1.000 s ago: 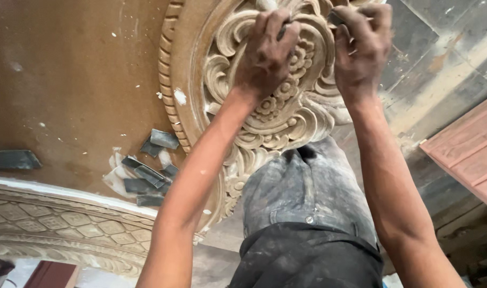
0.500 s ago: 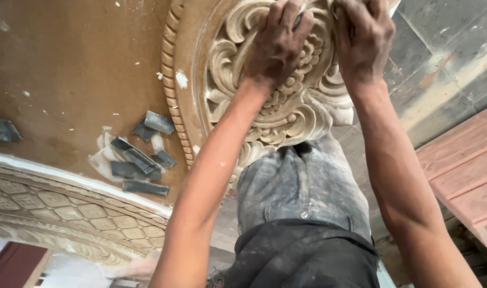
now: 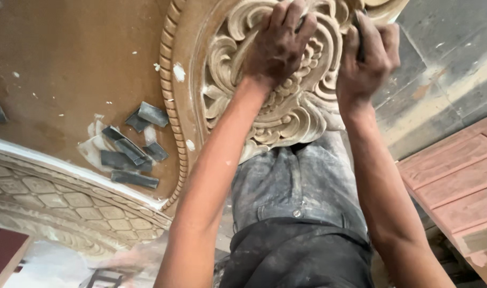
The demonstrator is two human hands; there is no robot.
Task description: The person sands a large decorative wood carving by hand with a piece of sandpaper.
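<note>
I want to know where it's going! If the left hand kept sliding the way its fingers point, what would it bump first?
Probably more raised scrollwork of the carved medallion just beyond the left hand; the picture's top edge hides the rest.

Matt, dusty carved wooden medallion [image 3: 286,112]

A woodcarving workshop: carved floral panel [image 3: 265,106], dusty sandpaper scraps [image 3: 129,154], stacked mouldings [image 3: 456,192].
</note>
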